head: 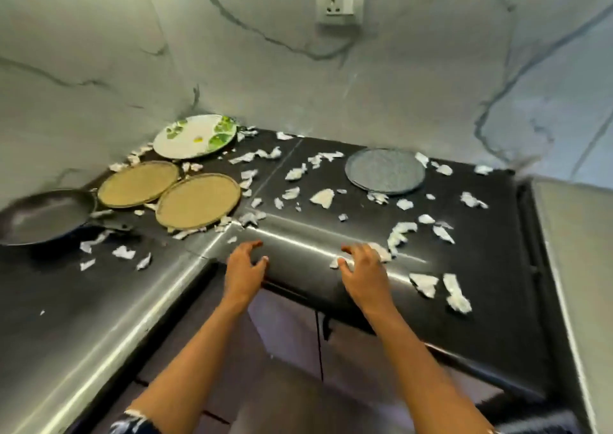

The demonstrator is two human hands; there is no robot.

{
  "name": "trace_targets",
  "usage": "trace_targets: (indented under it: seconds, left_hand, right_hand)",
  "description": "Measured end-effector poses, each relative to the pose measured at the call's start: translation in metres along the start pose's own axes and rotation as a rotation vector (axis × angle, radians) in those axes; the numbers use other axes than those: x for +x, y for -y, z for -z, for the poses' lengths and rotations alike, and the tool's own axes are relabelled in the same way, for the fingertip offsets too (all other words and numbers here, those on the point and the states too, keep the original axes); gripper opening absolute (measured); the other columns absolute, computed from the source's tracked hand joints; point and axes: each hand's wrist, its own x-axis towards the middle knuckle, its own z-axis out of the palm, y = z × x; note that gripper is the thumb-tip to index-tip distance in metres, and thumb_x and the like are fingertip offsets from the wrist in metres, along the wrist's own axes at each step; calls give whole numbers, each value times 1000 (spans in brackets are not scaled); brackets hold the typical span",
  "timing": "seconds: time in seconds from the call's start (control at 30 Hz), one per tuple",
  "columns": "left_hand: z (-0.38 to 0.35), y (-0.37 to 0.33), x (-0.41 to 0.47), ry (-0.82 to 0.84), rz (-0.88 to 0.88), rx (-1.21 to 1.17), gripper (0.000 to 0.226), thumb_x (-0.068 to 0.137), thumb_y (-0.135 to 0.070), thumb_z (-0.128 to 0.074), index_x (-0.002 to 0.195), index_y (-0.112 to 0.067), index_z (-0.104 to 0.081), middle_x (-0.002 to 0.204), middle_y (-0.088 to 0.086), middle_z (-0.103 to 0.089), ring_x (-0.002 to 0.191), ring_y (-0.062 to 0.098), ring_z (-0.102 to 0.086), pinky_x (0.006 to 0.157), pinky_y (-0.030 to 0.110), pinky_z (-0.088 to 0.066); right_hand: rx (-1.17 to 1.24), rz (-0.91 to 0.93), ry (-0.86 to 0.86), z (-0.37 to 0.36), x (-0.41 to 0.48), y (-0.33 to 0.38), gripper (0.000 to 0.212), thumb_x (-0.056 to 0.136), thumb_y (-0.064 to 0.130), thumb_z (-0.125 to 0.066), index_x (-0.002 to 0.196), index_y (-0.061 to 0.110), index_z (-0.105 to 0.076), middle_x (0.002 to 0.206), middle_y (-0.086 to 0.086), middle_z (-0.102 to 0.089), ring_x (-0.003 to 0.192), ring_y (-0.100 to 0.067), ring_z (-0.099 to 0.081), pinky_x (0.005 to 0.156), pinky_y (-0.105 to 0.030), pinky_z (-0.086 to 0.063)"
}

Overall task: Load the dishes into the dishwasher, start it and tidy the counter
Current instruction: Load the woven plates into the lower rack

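- Head view: the black surface (pixel 491 234) is littered with torn paper scraps (pixel 322 198). Both hands are at its front edge, on the near side of the grey plate (pixel 384 170).
- From that, tidying looks like the step in hand. Better to rake the scraps into 1 heap with a low sweep toward the edge and then lift the heap than to pick bits 1 by 1.
- Go slow and keep low, because these bits look light and could flutter off the edge to the floor.
- The dishes are not yet loaded. 2 tan plates (pixel 198 199) and the leaf-patterned plate (pixel 195 136) lie left of the grey plate, and the pan (pixel 43 216) is further left again. No dishwasher is in view.
- Left hand (pixel 245 269): nearer us than the grey plate and to its left. The fingers are spread and bent like a claw and hold nothing. Whether the tips touch the surface or hover just above it, I cannot tell.
- Right hand (pixel 363 267): straight in front of the grey plate, with the fingers bent down onto scraps. 1 white bit peeks out at the thumb side. Whether it is pinched or merely pressed, I cannot tell.
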Motion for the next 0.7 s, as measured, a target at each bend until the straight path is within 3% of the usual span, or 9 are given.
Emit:
trace_targets:
  seconds: [0.17,0.4,0.57,0.7]
  left_hand:
    - [22,20,55,-205,131,-76,39,87,-12,-63,125,-12,-56,129,8,-52,119,22,-48,97,29,-37]
    - [74,61,136,-487,346,14,50,83,-8,-61,131,-8,-50,138,19,-43,125,37,-42,107,44,-31]
    - [109,84,181,-452,528,39,55,84,-12,-61,136,-8,-45,137,20,-48,125,38,-43,104,43,-35]
    - [121,97,203,-433,661,-184,55,87,-9,-59,139,-9,-41,137,16,-49,122,35,-47,97,40,-40]
  right_hand:
    - [-7,102,130,-40,62,18,27,88,20,-59,114,14,-61,116,-7,-59,115,-27,-48,95,-31,-35]
    - [-30,177,215,-82,170,30,25,87,18,-58,110,13,-62,113,-9,-61,110,-29,-52,93,-34,-39]
    - [-17,334,472,-138,217,107,30,88,20,-56,117,15,-61,120,-9,-60,113,-25,-53,94,-31,-40]
    - [-47,192,566,-186,229,159,38,89,20,-53,125,10,-52,123,-13,-59,112,-30,-54,91,-35,-45]
